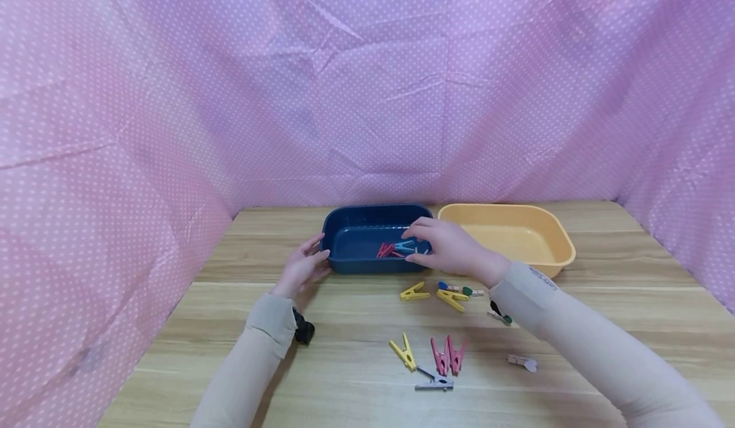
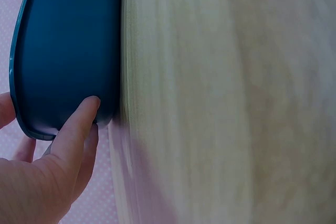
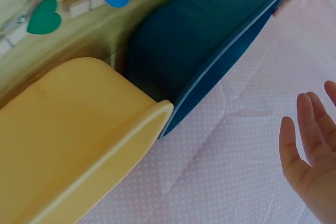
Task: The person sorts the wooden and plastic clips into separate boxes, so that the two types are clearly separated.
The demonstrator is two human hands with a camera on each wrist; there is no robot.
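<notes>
Head view: blue bin (image 1: 367, 266) sits at the far side of the table (image 1: 344, 364). My left hand (image 1: 301, 267) is at its left end, fingers extended and touching the wall and rim, not wrapped round. My right hand (image 1: 450, 248) is over the bin's right end, thumb and fingers apart; can't see anything held. Inside the bin, toward the right: red clip (image 1: 385, 249) and light-blue clip (image 1: 404, 247), plus bits partly hidden by my right hand. Yellow bin (image 1: 511, 233) is just right of the blue bin. Nearer me than the blue bin: two yellow clips (image 1: 415, 292), with blue-heart peg (image 1: 449, 286) and green-heart peg (image 1: 473, 292) off its right front corner. Closer to me still, well apart from the bin: third yellow clip (image 1: 404, 353), two pink clips (image 1: 441, 356), grey clip (image 1: 435, 383). White-heart peg (image 1: 522, 362) is farther right.

Left wrist view: bin's outer wall fills upper left; one of my fingertips presses it, another is at the rim.

Right wrist view: right hand off the bin's open side, fingers loosely spread. Polka-dot cloth (image 3: 236, 156) beyond the bin.
</notes>
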